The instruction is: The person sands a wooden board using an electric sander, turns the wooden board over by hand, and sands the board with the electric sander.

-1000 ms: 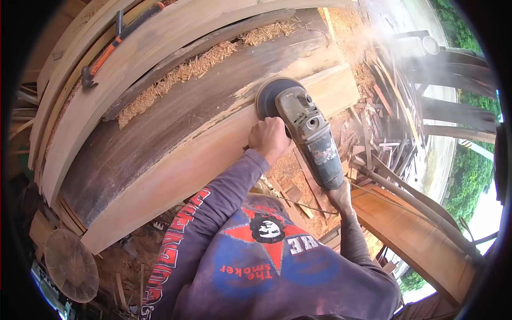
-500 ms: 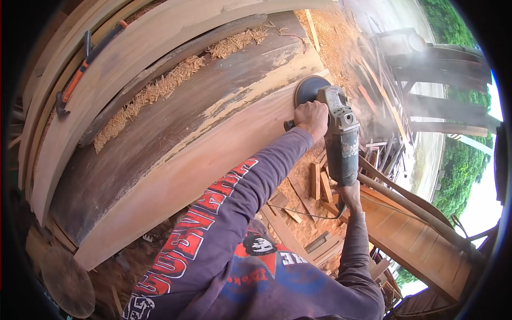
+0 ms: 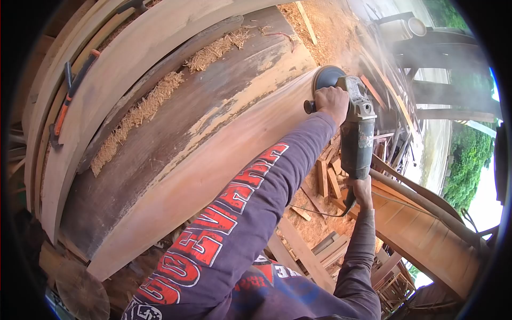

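Observation:
An angle grinder (image 3: 357, 144) with a round sanding disc (image 3: 327, 78) is held in both hands. My left hand (image 3: 332, 103) is closed around its side handle (image 3: 309, 106) near the head, the handle's black end sticking out. At the rear of the body, my right hand (image 3: 361, 192) wraps the grip; part of its fingers is hidden. The disc sits at the far right end of a long, pale, smoothed timber face (image 3: 213, 176), amid hazy dust. Contact under the disc cannot be made out. A cord (image 3: 320, 213) trails from the tool's rear.
Wood shavings (image 3: 138, 112) lie along the dark upper face of the timber. An orange-handled hammer (image 3: 62, 118) rests on curved planks at the left. Offcuts (image 3: 330, 178) and sawdust cover the ground. A wooden plank structure (image 3: 421, 234) stands at right, a white bucket (image 3: 397, 29) beyond.
The grinder and both hands have moved right and toward the end of the timber, with the left arm stretched further. The whole view has also shifted slightly.

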`<state>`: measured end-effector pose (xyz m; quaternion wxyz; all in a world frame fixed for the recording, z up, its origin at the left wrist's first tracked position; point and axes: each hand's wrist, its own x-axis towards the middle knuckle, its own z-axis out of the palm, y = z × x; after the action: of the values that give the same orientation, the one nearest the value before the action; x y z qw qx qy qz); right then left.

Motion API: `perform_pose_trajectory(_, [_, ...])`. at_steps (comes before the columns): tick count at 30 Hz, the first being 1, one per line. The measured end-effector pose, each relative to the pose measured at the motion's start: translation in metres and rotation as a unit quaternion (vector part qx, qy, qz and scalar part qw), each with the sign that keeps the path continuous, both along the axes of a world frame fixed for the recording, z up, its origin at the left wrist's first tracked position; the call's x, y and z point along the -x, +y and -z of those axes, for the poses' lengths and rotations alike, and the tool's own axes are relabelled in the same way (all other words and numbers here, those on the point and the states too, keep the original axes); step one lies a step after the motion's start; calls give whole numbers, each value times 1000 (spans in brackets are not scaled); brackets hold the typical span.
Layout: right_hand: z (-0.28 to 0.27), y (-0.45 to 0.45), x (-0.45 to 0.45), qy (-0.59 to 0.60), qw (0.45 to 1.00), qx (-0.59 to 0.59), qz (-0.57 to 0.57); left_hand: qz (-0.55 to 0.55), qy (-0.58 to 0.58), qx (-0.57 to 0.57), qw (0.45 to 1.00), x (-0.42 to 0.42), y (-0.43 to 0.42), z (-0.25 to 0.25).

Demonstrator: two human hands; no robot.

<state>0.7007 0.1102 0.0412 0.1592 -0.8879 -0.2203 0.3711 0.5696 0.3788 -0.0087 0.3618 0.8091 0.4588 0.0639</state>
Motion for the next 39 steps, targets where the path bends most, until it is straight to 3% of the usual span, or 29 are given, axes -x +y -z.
perform_pose_trajectory(3, [-8,-18,13,33,999,-4,42,33,2,4,999,-6,-14,-5])
perform_pose_trajectory(5, [-5,-33,24,-12,1000,-23,17,58,9,10,998,-2,-25,-8])
perform_pose_trajectory(14, [4,-81,109,16,999,-11,30,72,8,-2,997,93,-62,-11])
perform_pose_trajectory(17, [2,-91,155,-7,999,-39,12,62,6,-27,998,140,-85,0])
perform_pose_trajectory(19, [-1,-96,189,-17,997,-79,4,15,19,-152,988,174,-105,15])
perform_pose_trajectory(21, [-1,-102,220,26,999,7,-34,2,37,-205,978,219,-119,24])
perform_pose_trajectory(24, [1,-119,274,35,997,-8,-61,-29,72,-240,968,289,-143,27])
perform_pose_trajectory(33, [1,-176,433,35,987,-7,-158,-77,136,-166,974,493,-229,19])
perform_pose_trajectory(39, [-32,-168,501,58,983,81,-153,-112,144,-177,967,568,-265,24])
